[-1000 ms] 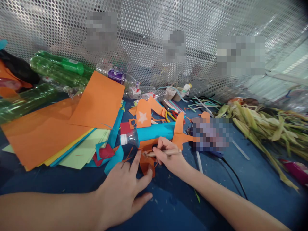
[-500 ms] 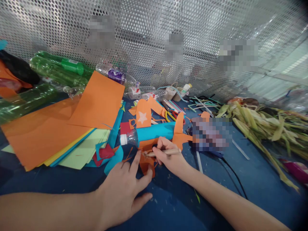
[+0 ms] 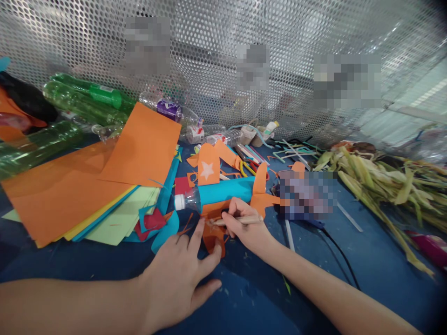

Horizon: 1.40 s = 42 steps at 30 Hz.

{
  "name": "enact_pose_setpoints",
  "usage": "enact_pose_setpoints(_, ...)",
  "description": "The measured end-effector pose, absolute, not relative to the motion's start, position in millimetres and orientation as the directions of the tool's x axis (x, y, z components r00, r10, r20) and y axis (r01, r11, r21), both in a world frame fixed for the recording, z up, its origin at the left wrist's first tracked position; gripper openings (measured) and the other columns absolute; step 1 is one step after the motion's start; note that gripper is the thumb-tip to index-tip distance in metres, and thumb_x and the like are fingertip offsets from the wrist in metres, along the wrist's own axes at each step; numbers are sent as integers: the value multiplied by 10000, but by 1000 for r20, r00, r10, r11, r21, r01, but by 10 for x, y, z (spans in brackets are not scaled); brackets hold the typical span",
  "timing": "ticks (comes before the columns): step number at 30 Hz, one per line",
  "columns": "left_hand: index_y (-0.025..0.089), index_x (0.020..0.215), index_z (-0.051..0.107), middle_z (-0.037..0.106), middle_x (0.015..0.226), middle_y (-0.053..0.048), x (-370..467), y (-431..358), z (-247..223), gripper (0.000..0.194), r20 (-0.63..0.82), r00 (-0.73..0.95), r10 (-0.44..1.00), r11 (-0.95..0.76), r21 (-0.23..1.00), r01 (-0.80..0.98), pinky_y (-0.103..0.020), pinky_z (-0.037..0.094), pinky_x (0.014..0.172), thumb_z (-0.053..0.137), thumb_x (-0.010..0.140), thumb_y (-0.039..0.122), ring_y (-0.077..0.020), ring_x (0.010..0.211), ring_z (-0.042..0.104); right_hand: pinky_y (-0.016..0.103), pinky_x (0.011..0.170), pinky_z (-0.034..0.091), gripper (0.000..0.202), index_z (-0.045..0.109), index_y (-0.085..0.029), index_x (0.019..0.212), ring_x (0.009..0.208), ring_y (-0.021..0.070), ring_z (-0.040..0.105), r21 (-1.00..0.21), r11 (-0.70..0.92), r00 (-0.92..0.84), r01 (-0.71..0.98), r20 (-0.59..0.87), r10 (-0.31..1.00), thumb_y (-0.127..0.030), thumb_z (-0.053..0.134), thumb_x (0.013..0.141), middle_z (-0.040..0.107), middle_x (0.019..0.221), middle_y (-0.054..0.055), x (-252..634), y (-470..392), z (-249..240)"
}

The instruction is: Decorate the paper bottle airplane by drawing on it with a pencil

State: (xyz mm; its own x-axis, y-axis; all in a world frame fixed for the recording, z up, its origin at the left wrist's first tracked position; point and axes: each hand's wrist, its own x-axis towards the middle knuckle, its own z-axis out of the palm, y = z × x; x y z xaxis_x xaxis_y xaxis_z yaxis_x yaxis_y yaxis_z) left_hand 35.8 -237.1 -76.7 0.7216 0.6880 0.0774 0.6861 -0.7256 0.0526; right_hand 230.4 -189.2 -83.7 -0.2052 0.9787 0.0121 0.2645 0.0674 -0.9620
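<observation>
A plastic bottle [image 3: 226,190] wrapped in blue paper lies on its side, its white cap to the left. Orange paper pieces form wings and tail fins on it; the far wing [image 3: 208,163] bears a pale star. My right hand [image 3: 246,225] is closed around a light-coloured pen [image 3: 249,219], its tip at the near orange wing [image 3: 213,237]. Pale marks show under the tip. With fingers spread, my left hand [image 3: 181,267] rests its fingertips on that same wing. Part of the bottle's near side is hidden by my right hand.
Coloured paper sheets [image 3: 70,190] are stacked at the left, with green bottles [image 3: 87,104] behind. Scissors [image 3: 248,168] and straws [image 3: 296,151] lie beyond the bottle. Dried corn husks [image 3: 370,181] spread at the right. A black cable [image 3: 342,256] runs from a blurred-out object. Perforated metal mesh [image 3: 216,46] stands behind.
</observation>
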Motion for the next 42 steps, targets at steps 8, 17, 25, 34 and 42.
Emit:
enact_pose_setpoints(8,314,1245,517,418,1371,-191,361,-2369,-781,437,83,719,691,-723,50,689,-438,445,716,388,889,533,-282,842,589,214,445,347,227,355,-225,674,391,72,395,-965,54,-205,256,1,979,-244,512,837,429,454,-102,2302,-1892,-827)
enact_pose_setpoints(17,296,1245,531,385,1393,-201,364,-2372,-789,445,92,718,690,-724,65,687,-434,432,723,378,897,526,-289,858,593,214,463,376,231,358,-222,672,395,70,405,-966,74,-215,249,20,976,-247,510,843,430,454,-104,2314,-1891,-846)
enact_pose_setpoints(25,304,1245,518,412,1375,-205,366,-2373,-764,433,79,719,691,-723,64,688,-435,446,717,382,895,520,-296,868,595,217,483,407,258,344,-221,646,395,65,405,-957,83,-214,277,23,977,-249,518,834,424,460,-101,2312,-1897,-828)
enact_pose_setpoints(34,297,1237,528,423,1354,-223,370,-2366,-749,430,86,725,684,-730,55,682,-441,457,708,398,890,516,-301,862,602,219,473,404,252,337,-224,658,387,64,389,-957,75,-213,279,15,977,-224,510,841,405,462,-106,2326,-1893,-850)
enact_pose_setpoints(42,302,1248,510,433,1348,-219,366,-2358,-751,435,73,725,684,-729,40,684,-448,466,711,400,888,521,-300,866,600,214,463,378,249,337,-224,652,393,66,392,-962,75,-220,262,16,975,-195,498,840,405,457,-104,2321,-1895,-827)
